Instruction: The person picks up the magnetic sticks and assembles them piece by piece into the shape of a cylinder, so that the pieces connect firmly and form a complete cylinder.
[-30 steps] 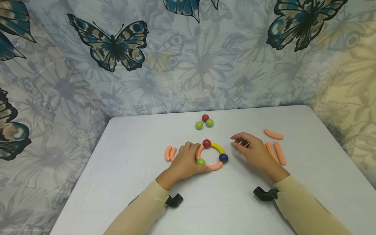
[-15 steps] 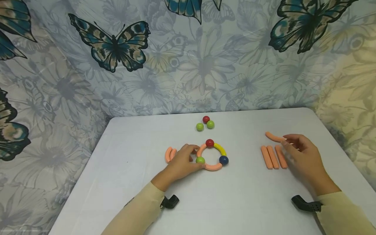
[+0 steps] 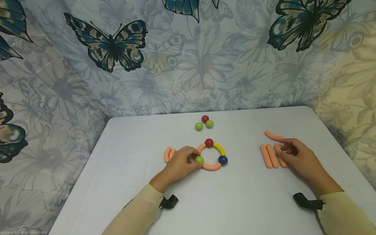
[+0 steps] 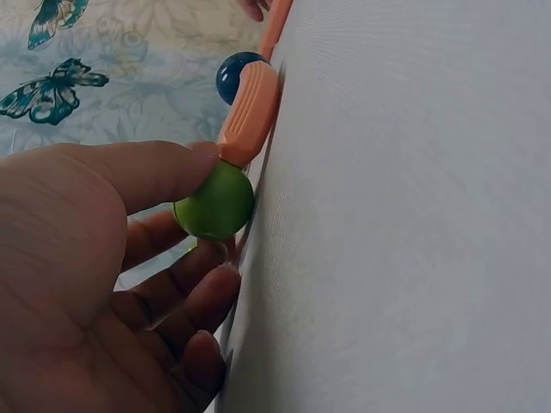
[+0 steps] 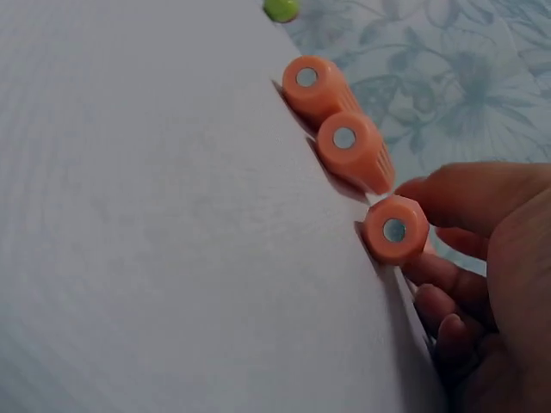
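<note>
In the head view, a ring of magnetic rods and balls lies mid-table, with a red ball (image 3: pixel 209 143), yellow curved rod (image 3: pixel 219 149), blue ball (image 3: pixel 223 160), orange curved rod (image 3: pixel 211 167) and green ball (image 3: pixel 199 160). My left hand (image 3: pixel 180 164) holds the ring's left side, thumb and fingers around the green ball (image 4: pixel 215 202). At the right, my right hand (image 3: pixel 301 161) pinches the rightmost straight orange rod (image 5: pixel 395 229), which has a silver disc in its end. Two more straight orange rods (image 3: pixel 266 156) lie beside it. The right fingertips partly cover the held rod in the head view.
Behind the ring sit a loose red ball (image 3: pixel 205 118) and two green balls (image 3: pixel 198 126). Curved orange rods (image 3: pixel 167 154) lie left of my left hand. Another curved orange rod (image 3: pixel 274 135) lies beyond my right hand. A patterned wall covering rises behind the white table (image 3: pixel 141 137).
My right hand has gone from beside the ring to the orange rods at the right, and the straight rods there now show uncovered. My left hand stays at the ring, slightly further left.
</note>
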A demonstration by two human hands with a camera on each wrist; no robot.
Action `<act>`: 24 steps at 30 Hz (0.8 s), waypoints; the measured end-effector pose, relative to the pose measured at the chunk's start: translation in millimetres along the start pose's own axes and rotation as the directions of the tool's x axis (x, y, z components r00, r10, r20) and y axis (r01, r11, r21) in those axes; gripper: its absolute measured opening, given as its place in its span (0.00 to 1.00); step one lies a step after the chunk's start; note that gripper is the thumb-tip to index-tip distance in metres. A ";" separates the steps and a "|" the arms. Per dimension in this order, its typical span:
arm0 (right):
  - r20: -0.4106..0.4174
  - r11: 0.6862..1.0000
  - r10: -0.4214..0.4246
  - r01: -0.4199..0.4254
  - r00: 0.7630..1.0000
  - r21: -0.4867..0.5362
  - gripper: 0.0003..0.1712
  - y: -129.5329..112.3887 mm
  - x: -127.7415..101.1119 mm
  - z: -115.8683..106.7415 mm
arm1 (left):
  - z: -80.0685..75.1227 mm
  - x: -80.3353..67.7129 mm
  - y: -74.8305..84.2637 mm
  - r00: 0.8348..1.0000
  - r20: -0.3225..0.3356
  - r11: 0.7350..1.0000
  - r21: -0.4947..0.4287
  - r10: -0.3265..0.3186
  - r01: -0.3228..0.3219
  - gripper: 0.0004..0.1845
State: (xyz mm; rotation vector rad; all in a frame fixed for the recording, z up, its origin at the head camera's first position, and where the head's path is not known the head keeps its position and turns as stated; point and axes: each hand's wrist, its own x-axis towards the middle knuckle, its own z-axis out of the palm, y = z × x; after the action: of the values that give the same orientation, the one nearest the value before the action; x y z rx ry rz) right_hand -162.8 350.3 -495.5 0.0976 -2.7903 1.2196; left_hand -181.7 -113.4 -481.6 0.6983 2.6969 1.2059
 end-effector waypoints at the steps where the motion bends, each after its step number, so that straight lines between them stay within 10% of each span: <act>1: 0.011 1.000 0.006 -0.006 1.000 -0.012 0.31 -0.6 0.5 -0.3 | -0.1 -0.2 -0.5 1.000 -0.003 1.000 0.000 -0.002 0.002 0.17; 10: 0.032 0.981 0.015 -0.008 0.999 -0.196 0.25 -3.1 3.3 -10.5 | 0.0 1.6 0.9 0.999 -0.033 0.999 0.044 -0.018 0.019 0.14; 24: -0.075 0.998 0.044 -0.048 0.996 -0.046 0.28 -22.6 2.1 -13.6 | 3.6 -3.1 -3.1 0.990 -0.139 0.999 0.026 -0.026 0.030 0.14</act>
State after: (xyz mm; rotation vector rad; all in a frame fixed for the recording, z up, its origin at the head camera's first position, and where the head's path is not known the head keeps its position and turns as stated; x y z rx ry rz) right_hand -161.9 344.9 -469.6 -0.0147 -2.7708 1.1407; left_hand -179.1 -114.2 -486.6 0.5993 2.8308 1.2562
